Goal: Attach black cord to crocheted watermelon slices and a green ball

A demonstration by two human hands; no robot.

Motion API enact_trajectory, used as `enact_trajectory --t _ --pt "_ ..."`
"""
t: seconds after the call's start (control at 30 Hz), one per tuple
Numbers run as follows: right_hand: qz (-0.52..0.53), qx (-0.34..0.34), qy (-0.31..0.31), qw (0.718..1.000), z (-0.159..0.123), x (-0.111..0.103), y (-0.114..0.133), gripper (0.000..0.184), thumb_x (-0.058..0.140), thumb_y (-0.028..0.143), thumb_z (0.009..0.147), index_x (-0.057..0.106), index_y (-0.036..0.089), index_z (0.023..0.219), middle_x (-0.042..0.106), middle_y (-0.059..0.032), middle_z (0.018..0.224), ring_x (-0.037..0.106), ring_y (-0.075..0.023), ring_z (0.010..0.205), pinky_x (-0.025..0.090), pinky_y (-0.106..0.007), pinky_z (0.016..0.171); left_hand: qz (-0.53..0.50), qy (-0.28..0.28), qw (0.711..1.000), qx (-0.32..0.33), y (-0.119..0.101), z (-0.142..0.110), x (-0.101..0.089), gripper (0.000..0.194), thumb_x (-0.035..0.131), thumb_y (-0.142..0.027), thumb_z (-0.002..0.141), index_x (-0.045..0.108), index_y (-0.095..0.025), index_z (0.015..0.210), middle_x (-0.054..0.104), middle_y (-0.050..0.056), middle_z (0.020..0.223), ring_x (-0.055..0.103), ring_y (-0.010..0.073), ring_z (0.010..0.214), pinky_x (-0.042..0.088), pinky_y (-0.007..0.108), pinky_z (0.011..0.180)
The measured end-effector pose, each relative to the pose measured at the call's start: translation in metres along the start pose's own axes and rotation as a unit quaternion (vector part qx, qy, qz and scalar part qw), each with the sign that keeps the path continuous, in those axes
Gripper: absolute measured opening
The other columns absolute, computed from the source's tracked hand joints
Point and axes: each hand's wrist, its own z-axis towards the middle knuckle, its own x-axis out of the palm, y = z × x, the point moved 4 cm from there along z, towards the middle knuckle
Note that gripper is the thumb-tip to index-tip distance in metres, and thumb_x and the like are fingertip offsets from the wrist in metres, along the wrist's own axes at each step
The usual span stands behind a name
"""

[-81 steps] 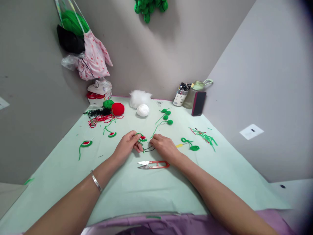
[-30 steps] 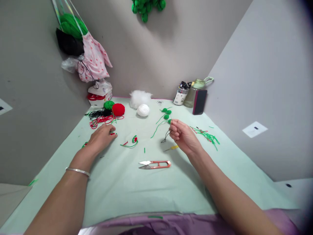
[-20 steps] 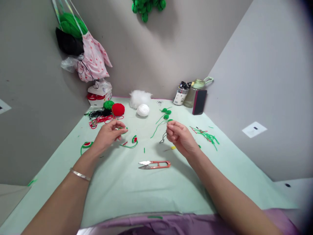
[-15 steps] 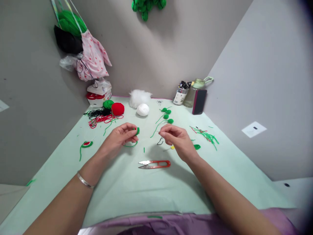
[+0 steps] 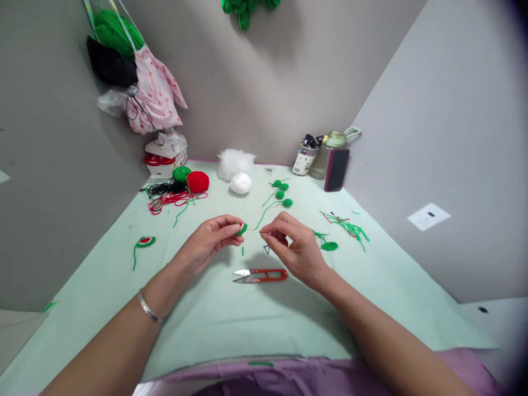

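From my remote seat I watch the left hand (image 5: 212,242) pinch a small crocheted watermelon slice (image 5: 242,229), knobbly green rind outward, above the middle of the table. The right hand (image 5: 295,250) grips a thin needle (image 5: 254,231) (I take it for one by its straight, slender glint) pointing at the slice. Below the hands lie pointed metal snips (image 5: 259,276) with an orange looped handle. Farther out I see a smooth oval green leaf (image 5: 329,246), a round red yarn ball (image 5: 198,182) and cloudlike white stuffing (image 5: 236,164).
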Motion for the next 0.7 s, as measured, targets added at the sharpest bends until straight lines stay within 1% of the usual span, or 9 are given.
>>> enact_trajectory --t 0.17,0.33,0.4,0.57,0.7 --pt "-0.016 -0.017 0.003 1.000 0.0001 -0.0006 0.0030 0.013 0.054 0.013 0.089 0.063 0.021 0.082 0.051 -0.0014 0.073 0.049 -0.0121 0.063 0.038 -0.025 0.053 0.021 -0.010 1.000 -0.001 0.0002 0.0004 -0.0009 0.020 0.074 -0.034 0.076 0.070 -0.019 0.089 0.065 -0.001 0.084 0.062 0.0118 0.073 0.050 0.026 0.075" --pt "-0.071 -0.026 0.033 0.997 -0.0009 0.0030 0.0010 0.016 0.051 0.011 0.088 0.062 0.019 0.080 0.051 -0.0015 0.075 0.046 -0.0109 0.061 0.037 -0.026 0.057 0.084 -0.043 0.996 0.011 0.0019 0.0015 -0.0032 0.022 0.075 -0.036 0.074 0.070 -0.019 0.088 0.066 0.000 0.078 0.061 0.0125 0.069 0.048 0.027 0.072" --pt "-0.076 -0.019 0.036 0.996 -0.0013 0.0041 -0.0008 0.016 0.051 0.010 0.088 0.062 0.019 0.080 0.050 -0.0014 0.075 0.045 -0.0109 0.061 0.036 -0.026 0.057 0.103 -0.045 0.994 0.017 0.0034 0.0020 -0.0031 0.023 0.075 -0.037 0.075 0.070 -0.019 0.089 0.067 0.000 0.078 0.062 0.0135 0.070 0.048 0.027 0.072" --pt "-0.013 0.029 0.039 0.999 -0.0008 0.0062 -0.0044 0.014 0.054 0.013 0.088 0.064 0.020 0.081 0.050 -0.0011 0.074 0.046 -0.0114 0.062 0.037 -0.026 0.057 0.108 -0.023 0.994 0.014 0.0067 0.0022 -0.0006 0.023 0.074 -0.036 0.076 0.070 -0.019 0.091 0.068 0.000 0.080 0.066 0.0148 0.072 0.048 0.027 0.074" --pt "0.047 0.076 0.035 0.995 0.0015 0.0055 -0.0063 0.012 0.057 0.018 0.088 0.067 0.020 0.081 0.050 -0.0008 0.072 0.047 -0.0124 0.063 0.036 -0.027 0.057 0.065 -0.021 0.998 -0.003 0.0063 0.0013 0.0001 0.022 0.076 -0.035 0.075 0.070 -0.019 0.090 0.068 0.000 0.083 0.067 0.0146 0.073 0.050 0.029 0.076"
